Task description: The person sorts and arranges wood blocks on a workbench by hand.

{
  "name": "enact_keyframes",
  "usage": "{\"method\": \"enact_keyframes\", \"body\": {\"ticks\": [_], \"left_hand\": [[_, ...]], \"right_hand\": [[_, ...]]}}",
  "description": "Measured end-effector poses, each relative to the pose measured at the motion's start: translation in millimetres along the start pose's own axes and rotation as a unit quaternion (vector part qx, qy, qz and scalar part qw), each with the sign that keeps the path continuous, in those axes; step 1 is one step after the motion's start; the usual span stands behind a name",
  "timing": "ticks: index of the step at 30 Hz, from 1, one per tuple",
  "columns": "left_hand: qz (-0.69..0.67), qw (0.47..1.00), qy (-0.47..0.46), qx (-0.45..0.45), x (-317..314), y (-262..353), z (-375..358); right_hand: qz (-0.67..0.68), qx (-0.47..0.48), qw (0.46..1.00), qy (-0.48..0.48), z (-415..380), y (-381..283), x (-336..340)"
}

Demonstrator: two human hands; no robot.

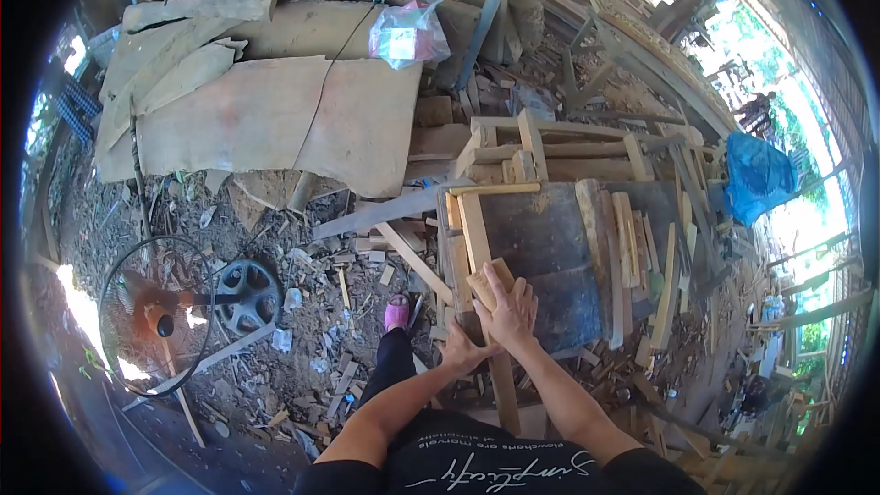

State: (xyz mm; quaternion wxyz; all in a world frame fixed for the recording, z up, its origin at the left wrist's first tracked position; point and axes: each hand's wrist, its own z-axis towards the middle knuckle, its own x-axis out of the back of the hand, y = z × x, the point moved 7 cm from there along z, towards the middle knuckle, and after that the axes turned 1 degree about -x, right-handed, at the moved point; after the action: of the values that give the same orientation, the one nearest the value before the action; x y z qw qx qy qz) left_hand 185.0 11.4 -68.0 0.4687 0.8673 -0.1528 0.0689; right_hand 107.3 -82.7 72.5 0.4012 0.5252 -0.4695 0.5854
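My right hand [510, 312] is closed over a short wooden block [493, 280], fingers pressed along its side. The block rests at the near end of a long wooden strip [473, 229] on the left side of a dark-topped workbench [541, 229]. Lower and to the left, my left hand [467, 350] is at the bench's near left corner, thumb pointing up. Its fingers curl against the wood there, but what they grip is partly hidden. A narrow yellowish stick [495, 189] lies across the bench's far edge.
Several loose wood strips [625, 238] lie right of the benchtop. A standing fan [156, 316] is at the left. Large plywood sheets [266, 119] lie beyond, with a plastic bag [408, 34] on top. Wood scraps litter the ground. A blue bag [759, 176] hangs at the right.
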Motion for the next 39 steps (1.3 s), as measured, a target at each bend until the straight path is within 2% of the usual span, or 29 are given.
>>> {"method": "enact_keyframes", "body": {"ticks": [2,6,9,12,17,19,22,24,26,28,31,35,39], "left_hand": [[0.008,1.000,0.014,0.011,5,5,-1],[-0.002,1.000,-0.005,0.006,4,3,-2],[0.028,1.000,-0.002,0.001,8,5,1],[0.042,0.999,-0.010,0.014,5,6,-4],[0.017,1.000,-0.006,0.004,6,10,-7],[0.010,1.000,-0.013,0.021,7,9,-6],[0.010,1.000,-0.008,0.003,12,14,-7],[0.002,1.000,-0.010,0.018,6,4,3],[0.038,0.999,-0.004,0.013,3,1,1],[0.032,0.999,-0.010,0.015,5,0,3],[0.048,0.997,-0.053,0.035,4,0,0],[0.055,0.998,0.007,0.000,4,2,-3],[0.029,1.000,0.008,-0.009,0,-1,0]], "right_hand": [[-0.016,0.018,0.997,0.074,46,-11,0],[0.040,-0.014,0.997,0.066,170,-33,7],[0.034,-0.016,0.995,0.087,212,-41,7],[0.034,-0.031,0.995,0.087,183,-32,13],[0.036,0.004,0.999,0.021,30,0,2],[0.027,0.006,1.000,0.001,-3,6,1],[-0.008,-0.007,1.000,-0.027,9,-4,-3],[-0.026,0.019,0.997,0.074,64,-18,2],[0.042,-0.015,0.998,0.046,132,-33,12],[0.086,0.013,0.991,0.101,184,-40,11],[0.036,-0.027,0.995,0.091,214,-42,9],[0.049,-0.042,0.997,0.047,149,-29,10],[0.003,0.024,0.999,0.041,26,-14,3]]}}
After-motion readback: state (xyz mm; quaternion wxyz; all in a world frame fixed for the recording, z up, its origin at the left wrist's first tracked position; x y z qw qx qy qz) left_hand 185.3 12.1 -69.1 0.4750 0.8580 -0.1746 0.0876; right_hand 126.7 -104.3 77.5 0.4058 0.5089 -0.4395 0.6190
